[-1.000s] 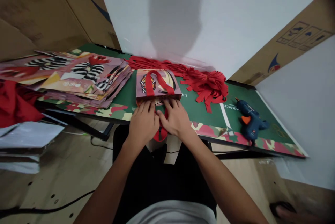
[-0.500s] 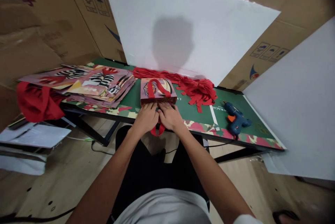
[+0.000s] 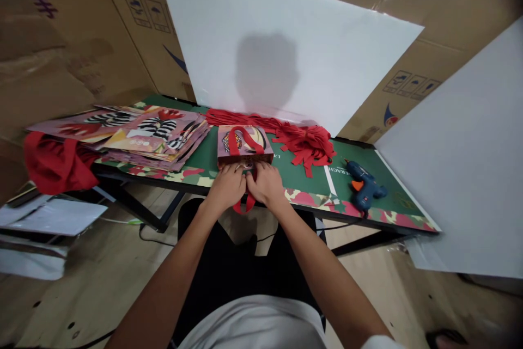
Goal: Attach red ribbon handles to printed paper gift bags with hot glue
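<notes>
A small printed paper bag with a red ribbon handle lies flat on the green table. My left hand and my right hand rest side by side on the bag's near edge, fingers pressed down on it. A second red ribbon loop hangs below the table edge between my two hands. Both hands' fingers are curled onto the bag's open end.
A stack of flat printed bags lies at the left. A heap of red ribbon strips sits behind the bag. A blue glue gun lies at the right. White boards and cardboard boxes surround the table. Red cloth hangs at far left.
The camera has tilted up and drawn back, showing more of the boards and boxes. My hands stay pressed on the bag's near edge, fingers drawn slightly closer together.
</notes>
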### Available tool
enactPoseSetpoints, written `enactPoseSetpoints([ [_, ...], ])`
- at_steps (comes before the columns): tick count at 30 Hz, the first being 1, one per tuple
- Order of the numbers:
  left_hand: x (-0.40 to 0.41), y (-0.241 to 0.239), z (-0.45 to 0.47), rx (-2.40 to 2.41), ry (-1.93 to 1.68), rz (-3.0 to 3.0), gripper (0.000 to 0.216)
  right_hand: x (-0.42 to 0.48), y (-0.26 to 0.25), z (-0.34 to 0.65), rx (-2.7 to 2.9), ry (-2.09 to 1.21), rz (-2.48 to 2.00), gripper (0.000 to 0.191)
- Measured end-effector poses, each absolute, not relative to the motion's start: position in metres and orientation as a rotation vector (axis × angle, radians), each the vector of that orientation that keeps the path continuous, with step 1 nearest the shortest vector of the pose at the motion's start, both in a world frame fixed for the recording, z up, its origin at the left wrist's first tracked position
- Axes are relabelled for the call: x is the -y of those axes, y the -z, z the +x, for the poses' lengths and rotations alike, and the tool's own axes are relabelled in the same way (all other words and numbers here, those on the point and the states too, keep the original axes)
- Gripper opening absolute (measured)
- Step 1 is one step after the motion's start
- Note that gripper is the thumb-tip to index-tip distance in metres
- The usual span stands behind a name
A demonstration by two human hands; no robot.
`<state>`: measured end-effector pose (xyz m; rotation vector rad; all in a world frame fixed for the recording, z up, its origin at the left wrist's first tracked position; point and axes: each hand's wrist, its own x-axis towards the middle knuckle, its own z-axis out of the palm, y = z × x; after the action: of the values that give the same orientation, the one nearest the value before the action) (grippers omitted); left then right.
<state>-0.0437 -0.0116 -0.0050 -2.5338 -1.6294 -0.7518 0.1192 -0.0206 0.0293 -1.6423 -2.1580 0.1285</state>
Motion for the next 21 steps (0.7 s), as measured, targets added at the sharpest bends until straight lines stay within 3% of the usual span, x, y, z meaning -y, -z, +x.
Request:
enactPoseSetpoints([
  [8, 0.025, -0.001, -0.046, 1.701, 0.809, -2.458, 0.049, 0.024, -0.028, 0.12, 2.173, -0.079, -1.654, 0.044],
  [21, 0.042, -0.028, -0.031, 1.803, 0.536, -2.385, 0.049, 0.023, -0.031, 0.121, 2.212, -0.143, -1.646, 0.04],
])
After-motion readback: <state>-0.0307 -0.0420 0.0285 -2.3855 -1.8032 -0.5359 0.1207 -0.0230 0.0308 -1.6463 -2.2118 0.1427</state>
